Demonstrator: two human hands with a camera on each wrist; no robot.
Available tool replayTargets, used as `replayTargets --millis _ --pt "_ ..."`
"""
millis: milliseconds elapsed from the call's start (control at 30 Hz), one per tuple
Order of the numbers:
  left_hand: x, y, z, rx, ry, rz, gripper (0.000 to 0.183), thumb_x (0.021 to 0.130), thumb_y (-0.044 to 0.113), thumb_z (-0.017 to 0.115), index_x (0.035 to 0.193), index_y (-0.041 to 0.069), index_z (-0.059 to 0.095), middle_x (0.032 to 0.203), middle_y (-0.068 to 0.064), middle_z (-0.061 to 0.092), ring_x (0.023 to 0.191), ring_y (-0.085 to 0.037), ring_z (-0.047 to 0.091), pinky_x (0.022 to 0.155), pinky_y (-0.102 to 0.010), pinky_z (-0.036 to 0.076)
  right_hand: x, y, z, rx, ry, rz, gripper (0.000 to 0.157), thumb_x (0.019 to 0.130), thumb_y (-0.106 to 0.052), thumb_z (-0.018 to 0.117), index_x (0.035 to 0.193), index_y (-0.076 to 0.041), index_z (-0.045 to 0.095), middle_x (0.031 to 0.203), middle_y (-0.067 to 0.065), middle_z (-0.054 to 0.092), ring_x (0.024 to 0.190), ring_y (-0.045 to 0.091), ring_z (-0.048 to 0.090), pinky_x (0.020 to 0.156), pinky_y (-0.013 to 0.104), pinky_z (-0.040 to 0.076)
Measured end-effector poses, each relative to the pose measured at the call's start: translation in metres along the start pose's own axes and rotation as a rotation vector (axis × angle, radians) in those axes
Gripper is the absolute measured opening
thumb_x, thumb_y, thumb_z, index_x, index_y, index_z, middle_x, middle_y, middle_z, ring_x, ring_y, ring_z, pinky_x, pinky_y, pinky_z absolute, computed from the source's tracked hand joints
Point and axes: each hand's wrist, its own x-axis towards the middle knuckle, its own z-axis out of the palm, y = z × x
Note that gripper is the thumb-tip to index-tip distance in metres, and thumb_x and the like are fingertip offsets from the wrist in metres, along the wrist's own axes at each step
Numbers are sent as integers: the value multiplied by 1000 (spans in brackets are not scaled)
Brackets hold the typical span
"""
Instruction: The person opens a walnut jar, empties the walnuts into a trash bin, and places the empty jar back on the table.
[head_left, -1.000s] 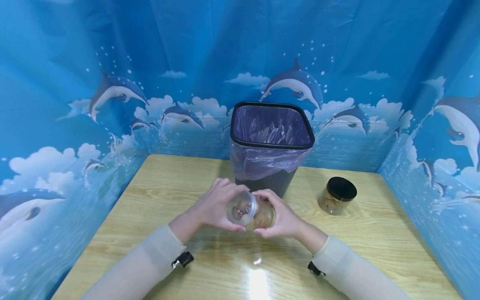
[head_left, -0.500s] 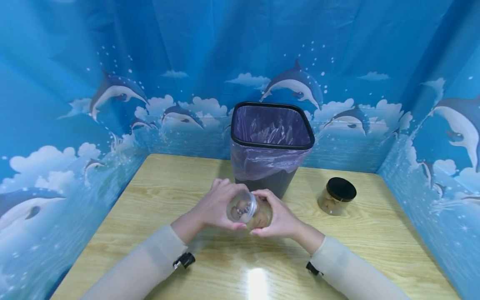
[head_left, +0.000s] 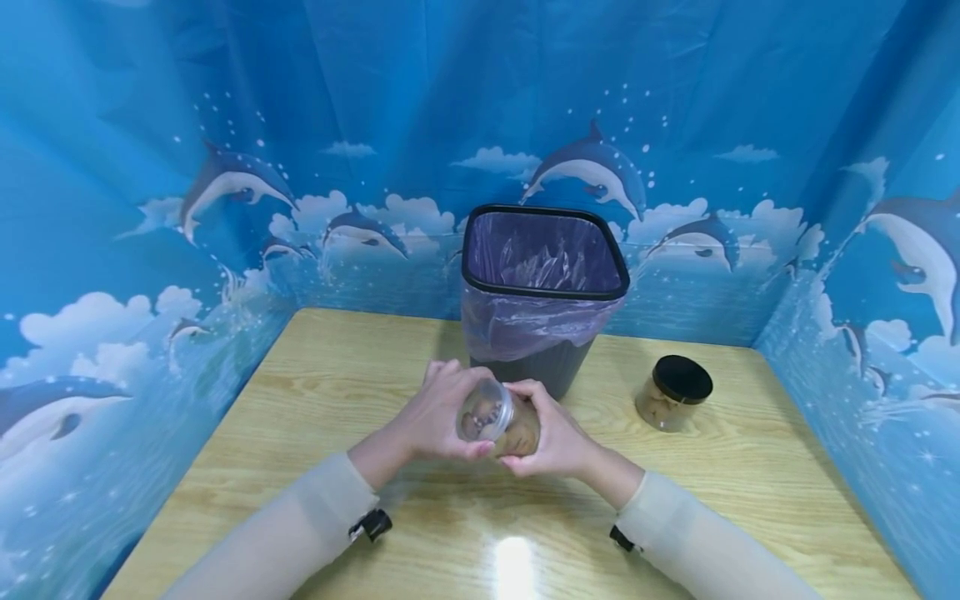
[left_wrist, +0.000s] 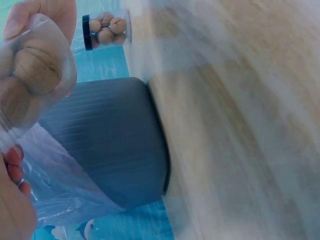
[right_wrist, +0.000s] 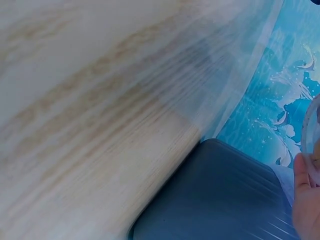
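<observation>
A clear plastic jar of walnuts [head_left: 525, 430] is held tilted between both hands, above the table and in front of the bin. My left hand [head_left: 441, 417] grips its left end, which is see-through with a pale rim. My right hand [head_left: 561, 435] grips the jar's other end, thumb and fingers curled round the side. In the left wrist view the jar [left_wrist: 60, 75] shows large brown walnuts, with left fingers [left_wrist: 15, 172] right at its rim. Only part of the right hand [right_wrist: 306, 205] appears in the right wrist view.
A grey bin [head_left: 536, 367] with a black rim and purple liner stands just beyond the hands. To its right, a second walnut jar [head_left: 667, 406] with a black lid [head_left: 682, 378] stands on the wooden table [head_left: 337, 367]. A blue dolphin curtain [head_left: 390, 108] encloses the table.
The right hand and its end of the jar have shifted slightly left. The left hand has edged slightly right. Both hands keep their grip; bin and black-lidded jar have stayed put.
</observation>
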Motion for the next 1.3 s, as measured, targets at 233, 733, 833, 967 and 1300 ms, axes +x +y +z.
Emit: replayTargets --millis 233,733,833,967,1300 --pt "-3 3 3 0 23 -33 99 79 92 20 125 12 56 110 -1 67 83 -15 44 83 -41 35 0 -3 1 -20 -9 6 92 62 -22 90 140 -11 41 130 9 58 107 20 59 90 39 52" --pt "-2 12 8 -28 61 -263 98 77 86 39 130 5 56 106 -8 66 88 -21 52 81 -41 37 9 4 3 -125 96 -96 95 55 -22 93 134 -4 45 128 10 55 114 26 57 101 38 47" --pt "-3 15 6 2 19 -282 96 76 84 43 131 7 56 108 -6 67 89 -20 52 83 -41 38 7 5 3 -118 85 -99 97 54 -23 93 135 -5 44 128 10 55 114 24 57 100 36 47" --pt "-3 20 2 22 -19 -311 93 75 80 51 134 9 54 113 -5 67 92 -20 53 86 -41 36 5 5 1 -111 98 -128 97 54 -23 93 135 -4 44 128 11 54 115 26 56 101 36 46" --pt "3 35 -9 5 -123 -503 98 73 82 61 140 11 50 117 -5 68 96 -20 57 88 -42 32 3 5 -8 -149 104 -138 95 58 -24 94 135 -5 43 131 13 50 119 28 51 103 39 44"
